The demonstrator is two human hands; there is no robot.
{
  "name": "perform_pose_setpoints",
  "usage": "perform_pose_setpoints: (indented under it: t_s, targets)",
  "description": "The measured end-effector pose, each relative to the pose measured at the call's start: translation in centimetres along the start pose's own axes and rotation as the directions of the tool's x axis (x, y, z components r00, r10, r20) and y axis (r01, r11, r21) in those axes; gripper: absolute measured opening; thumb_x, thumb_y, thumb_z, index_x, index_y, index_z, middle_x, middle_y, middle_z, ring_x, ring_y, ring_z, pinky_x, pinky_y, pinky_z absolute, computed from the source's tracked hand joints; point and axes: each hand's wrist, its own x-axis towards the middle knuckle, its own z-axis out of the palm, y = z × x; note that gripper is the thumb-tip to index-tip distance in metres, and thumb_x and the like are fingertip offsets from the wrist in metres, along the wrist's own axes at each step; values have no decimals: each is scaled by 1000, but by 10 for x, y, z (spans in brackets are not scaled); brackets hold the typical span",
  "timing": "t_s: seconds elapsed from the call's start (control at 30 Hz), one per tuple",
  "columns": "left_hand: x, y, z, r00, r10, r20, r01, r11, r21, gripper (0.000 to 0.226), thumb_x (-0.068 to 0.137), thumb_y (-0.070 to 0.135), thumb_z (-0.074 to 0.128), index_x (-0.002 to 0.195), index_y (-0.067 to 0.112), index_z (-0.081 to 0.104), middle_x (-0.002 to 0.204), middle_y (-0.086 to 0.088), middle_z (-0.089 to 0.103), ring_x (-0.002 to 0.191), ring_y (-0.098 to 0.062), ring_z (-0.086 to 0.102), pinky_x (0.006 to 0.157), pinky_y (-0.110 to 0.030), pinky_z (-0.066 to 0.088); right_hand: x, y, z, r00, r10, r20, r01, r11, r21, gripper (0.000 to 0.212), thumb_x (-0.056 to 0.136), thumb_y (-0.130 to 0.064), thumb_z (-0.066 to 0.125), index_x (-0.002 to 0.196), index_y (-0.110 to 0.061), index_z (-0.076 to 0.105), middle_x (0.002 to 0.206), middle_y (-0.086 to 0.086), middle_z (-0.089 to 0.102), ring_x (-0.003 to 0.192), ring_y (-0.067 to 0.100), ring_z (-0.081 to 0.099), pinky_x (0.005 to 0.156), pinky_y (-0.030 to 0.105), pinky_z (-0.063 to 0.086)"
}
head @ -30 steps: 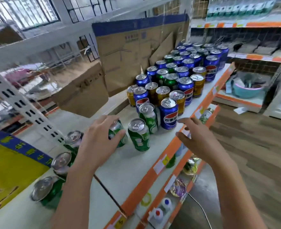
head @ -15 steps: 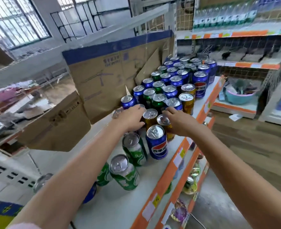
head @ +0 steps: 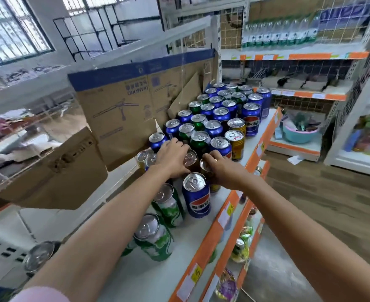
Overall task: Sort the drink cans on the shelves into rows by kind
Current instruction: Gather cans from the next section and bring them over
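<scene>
On the white shelf [head: 157, 277] stands a mixed crowd of blue, green and gold drink cans. My left hand [head: 172, 158] grips a gold can [head: 190, 158] from its left side, in the middle of the group. My right hand [head: 222, 170] curls round a second gold can [head: 205, 165] just to the right of the first. A blue can [head: 196, 196] stands right in front of both hands. Two green cans [head: 168, 205] [head: 154, 237] stand nearer me. Two more gold cans [head: 234, 142] stand at the shelf's front edge farther back.
Cardboard boxes [head: 123, 110] lean along the back of the shelf, left of the cans. The orange shelf edge [head: 203, 253] runs on the right, with lower shelves of goods beneath it. Across the wooden aisle stands another rack with a blue basin [head: 299, 135].
Both hands reached from the near green cans forward into the group and took hold of two gold cans. The view moved forward along the shelf.
</scene>
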Motion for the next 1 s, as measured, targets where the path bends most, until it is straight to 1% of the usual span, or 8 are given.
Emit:
perform_pose_setpoints:
  t_s: [0.23, 0.37, 0.47, 0.6, 0.73, 0.83, 0.93, 1.0]
  targets:
    - [-67, -19, -75, 897, -354, -264, 160, 817, -554, 75, 64, 45, 82, 125, 18, 49, 117, -4, 48, 107, -18, 47, 85, -27, 38, -23, -32, -86, 972, -73, -222, 94, 992, 87, 80, 82, -34, 68, 144, -16, 21, 140, 8, 25, 120, 31, 43, 86, 35, 43]
    - [-133, -39, -109, 790, -511, -339, 151, 698, -700, 70, 62, 42, 84, 119, 21, 49, 118, 0, 49, 106, -12, 46, 90, -28, 40, -42, -76, -114, 920, -169, -355, 228, 965, 131, 77, 79, -41, 70, 139, -16, 27, 135, 7, 29, 118, 30, 44, 88, 33, 41]
    - [-191, -57, -121, 744, -576, -338, 197, 673, -713, 71, 59, 44, 85, 117, 25, 48, 124, -2, 48, 111, -16, 47, 94, -34, 42, -52, -121, -117, 883, -289, -371, 356, 926, 126, 78, 75, -45, 71, 135, -17, 32, 129, 6, 34, 115, 30, 48, 91, 43, 45]
    - [-273, -80, -124, 651, -687, -321, 299, 622, -724, 69, 58, 44, 86, 112, 27, 47, 115, 3, 44, 105, -11, 43, 82, -18, 37, -60, -191, -105, 827, -475, -299, 526, 842, 118, 78, 75, -47, 71, 136, -20, 32, 129, 2, 35, 116, 25, 47, 92, 41, 45]
    - [-367, -95, -125, 536, -803, -261, 480, 544, -688, 80, 52, 55, 82, 119, 27, 50, 116, 7, 45, 109, -14, 45, 87, -28, 38, -68, -267, -82, 745, -635, -204, 666, 730, 156, 83, 75, -49, 70, 140, -20, 27, 139, 2, 29, 122, 23, 45, 96, 35, 42]
    - [-434, -99, -129, 421, -870, -257, 550, 470, -690, 77, 47, 56, 76, 114, 28, 53, 116, 2, 48, 107, -14, 49, 88, -27, 43, -80, -323, -62, 636, -754, -164, 770, 606, 199, 80, 75, -51, 69, 138, -24, 28, 138, -1, 28, 121, 21, 45, 93, 34, 42]
    - [-496, -102, -132, 330, -912, -244, 615, 404, -677, 64, 57, 43, 86, 110, 27, 54, 108, 8, 49, 103, -9, 46, 76, -10, 36, -93, -376, -44, 524, -840, -140, 836, 476, 273, 77, 75, -49, 70, 137, -26, 30, 133, -4, 30, 117, 14, 41, 91, 24, 35]
    - [-535, -104, -133, 260, -935, -241, 670, 355, -653, 58, 62, 36, 85, 111, 28, 54, 110, 7, 47, 103, -8, 45, 76, -13, 36, -103, -410, -30, 467, -874, -134, 857, 409, 312, 76, 75, -48, 70, 136, -25, 31, 133, -4, 29, 117, 13, 39, 91, 22, 34]
